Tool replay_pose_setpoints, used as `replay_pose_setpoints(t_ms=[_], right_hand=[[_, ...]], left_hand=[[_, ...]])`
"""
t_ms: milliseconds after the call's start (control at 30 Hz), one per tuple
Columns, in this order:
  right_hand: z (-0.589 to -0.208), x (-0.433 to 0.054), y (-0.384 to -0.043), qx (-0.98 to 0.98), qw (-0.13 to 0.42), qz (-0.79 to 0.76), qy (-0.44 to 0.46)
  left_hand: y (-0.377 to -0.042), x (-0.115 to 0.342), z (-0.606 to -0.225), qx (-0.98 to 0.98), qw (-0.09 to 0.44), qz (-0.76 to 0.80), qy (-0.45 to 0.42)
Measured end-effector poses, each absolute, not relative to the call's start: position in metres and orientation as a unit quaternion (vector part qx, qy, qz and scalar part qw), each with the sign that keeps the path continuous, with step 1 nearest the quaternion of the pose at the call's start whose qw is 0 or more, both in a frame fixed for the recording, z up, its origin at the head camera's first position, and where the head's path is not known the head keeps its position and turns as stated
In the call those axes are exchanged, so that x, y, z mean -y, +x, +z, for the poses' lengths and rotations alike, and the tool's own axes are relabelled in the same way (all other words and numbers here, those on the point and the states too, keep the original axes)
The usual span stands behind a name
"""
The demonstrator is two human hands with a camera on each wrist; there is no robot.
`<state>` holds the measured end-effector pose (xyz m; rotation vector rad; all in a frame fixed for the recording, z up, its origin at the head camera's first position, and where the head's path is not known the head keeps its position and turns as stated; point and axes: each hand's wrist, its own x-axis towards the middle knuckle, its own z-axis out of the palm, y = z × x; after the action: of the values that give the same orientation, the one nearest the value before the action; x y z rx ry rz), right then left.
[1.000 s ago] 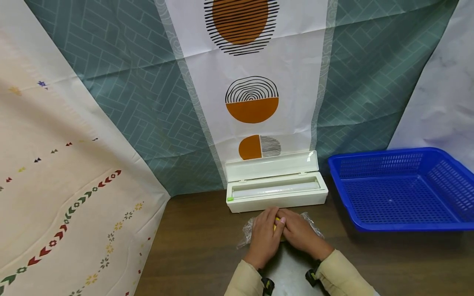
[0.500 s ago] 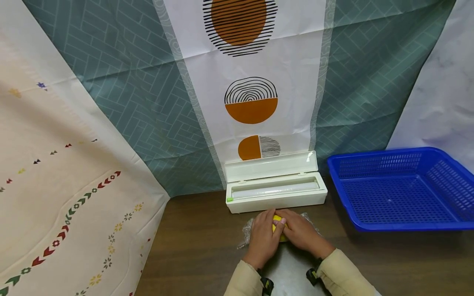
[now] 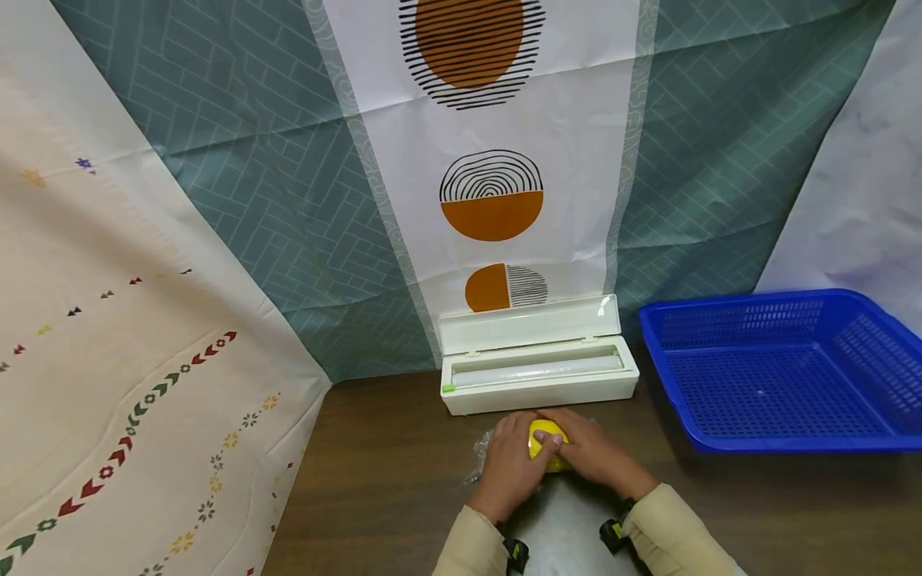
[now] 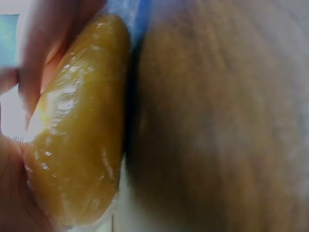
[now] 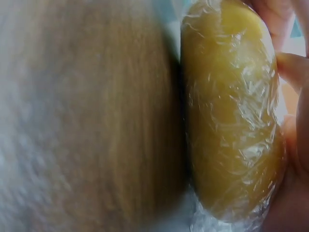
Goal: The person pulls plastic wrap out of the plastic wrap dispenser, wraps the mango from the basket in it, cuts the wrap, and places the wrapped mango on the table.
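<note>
A smooth, rounded yellow object [image 3: 547, 445] wrapped in cling film lies between both hands on the table; its exact kind does not show. My left hand [image 3: 513, 462] curves round its left side. On the opposite side my right hand [image 3: 594, 450] holds it, and the fingertips of both hands come together at its far edge. Crinkled cling film [image 3: 480, 454] sticks out past the left hand. In the left wrist view the yellow object [image 4: 79, 130] looks shiny under the film. Wrinkled wrap also covers the yellow object [image 5: 234, 116] in the right wrist view.
Just beyond the hands stands a white cling film dispenser [image 3: 540, 394], its lid raised and a film roll [image 3: 536, 370] inside. A blue plastic basket [image 3: 785, 442] is at the right. Patterned cloths [image 3: 252, 200] hang behind the wooden table [image 3: 374, 480].
The hands have shifted slightly and more of the yellow object shows between them. Less loose film sticks out at the right hand. The dispenser and basket stay put.
</note>
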<state>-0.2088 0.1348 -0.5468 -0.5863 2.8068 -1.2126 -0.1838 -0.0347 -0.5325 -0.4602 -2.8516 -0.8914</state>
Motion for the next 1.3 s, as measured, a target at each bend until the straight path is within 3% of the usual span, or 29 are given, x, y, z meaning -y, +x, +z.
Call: replay_pose_setpoints(t_ms=[100,367,767,1133,1300], right_hand=[[-0.547,-0.137,-0.209,-0.894,0.024,-0.406,-0.19],[-0.547,-0.142,-0.213,-0.881,0.068,-0.427,-0.191],[-0.545,-0.141,-0.212,-0.887,0.037,-0.414,-0.203],[-0.539,-0.14,-0.209,-0.884,0.017,-0.418,-0.209],[-0.535,-0.142,-0.21,-0.876,-0.034,-0.434,-0.207]], left_hand=[[-0.182,0.038,-0.528,0.941,0.021,-0.299,-0.157],[-0.184,0.046,-0.527,0.942,-0.019,-0.278,-0.188],[-0.184,0.045,-0.53,0.956,0.033,-0.21,-0.204],[-0.184,0.052,-0.523,0.952,0.008,-0.252,-0.176],[-0.185,0.055,-0.516,0.949,0.032,-0.258,-0.179]])
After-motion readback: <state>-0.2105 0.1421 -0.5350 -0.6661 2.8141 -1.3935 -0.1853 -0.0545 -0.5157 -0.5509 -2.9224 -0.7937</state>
